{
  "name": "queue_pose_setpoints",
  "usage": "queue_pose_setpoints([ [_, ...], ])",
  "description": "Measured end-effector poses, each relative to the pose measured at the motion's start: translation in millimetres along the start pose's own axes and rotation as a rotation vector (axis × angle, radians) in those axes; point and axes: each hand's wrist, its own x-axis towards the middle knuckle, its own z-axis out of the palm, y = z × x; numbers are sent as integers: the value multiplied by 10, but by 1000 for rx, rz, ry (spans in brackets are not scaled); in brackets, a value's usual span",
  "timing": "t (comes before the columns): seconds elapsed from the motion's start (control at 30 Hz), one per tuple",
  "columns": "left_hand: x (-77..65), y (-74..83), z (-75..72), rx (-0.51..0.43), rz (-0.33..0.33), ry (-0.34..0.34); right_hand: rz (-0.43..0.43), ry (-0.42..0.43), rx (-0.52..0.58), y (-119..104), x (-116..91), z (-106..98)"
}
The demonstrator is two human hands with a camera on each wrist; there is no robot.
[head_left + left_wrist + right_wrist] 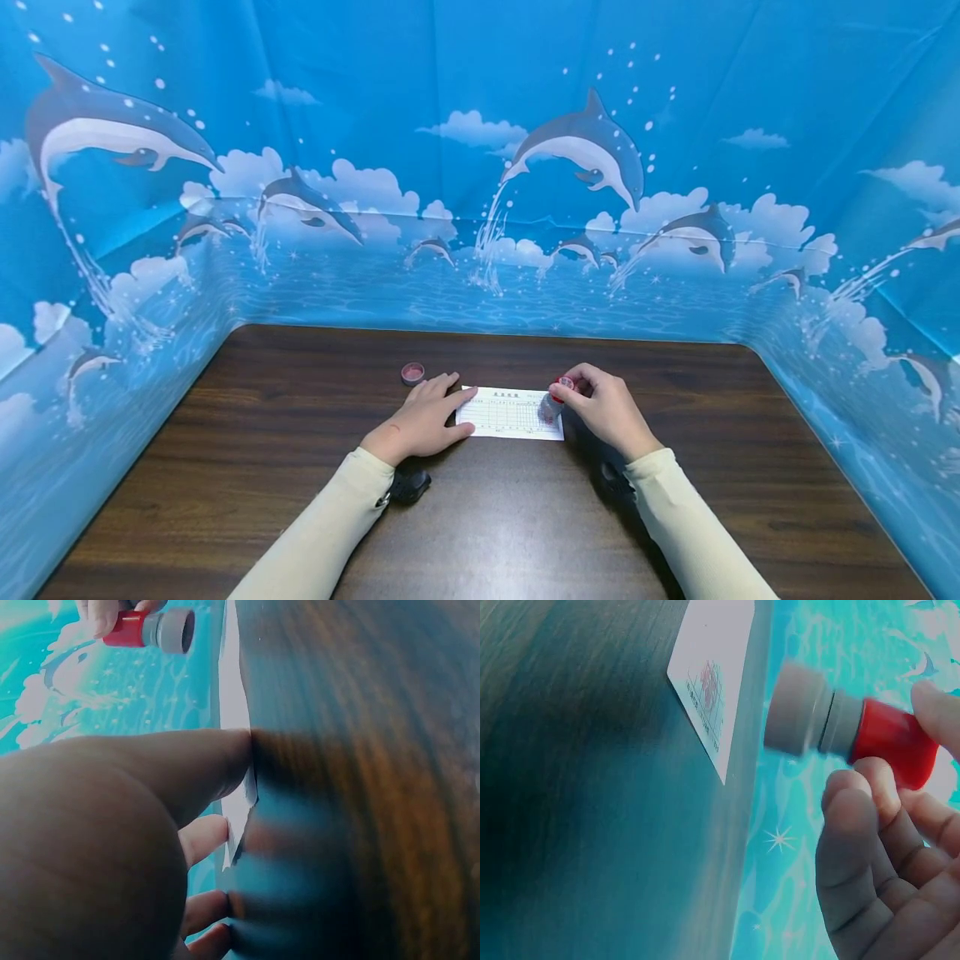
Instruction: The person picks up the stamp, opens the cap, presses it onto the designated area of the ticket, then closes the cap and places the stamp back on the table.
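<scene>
A white printed form [504, 414] with a ruled grid lies on the table. My left hand [425, 419] rests at its left end with fingers spread, thumb and index finger on the paper. Between thumb and fingers, my right hand [606, 410] holds a stamp by its red handle [895, 742]. The stamp's round grey base [796, 709] hangs over the right end of the form, apart from it in the right wrist view. A reddish mark [708, 684] shows on the paper there.
A small round tin with a reddish inside [412, 373] sits behind my left hand. The dark wooden table [480, 533] is bordered by a blue dolphin-print curtain [360, 283] at the back and sides.
</scene>
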Motion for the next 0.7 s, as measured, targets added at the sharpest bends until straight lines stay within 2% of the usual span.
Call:
queue_pose_setpoints([
  [0.1,5,-9,4,6,-1,-1,1,20,3,23,7,11],
  [0.3,5,-7,-14,11,0,-4,-16,-1,34,49,18,14],
  [0.53,2,3,-28,20,-1,-2,-57,27,93,48,27,-17],
  [0.7,-22,19,-31,13,-4,-5,-117,30,151,61,27,-23],
])
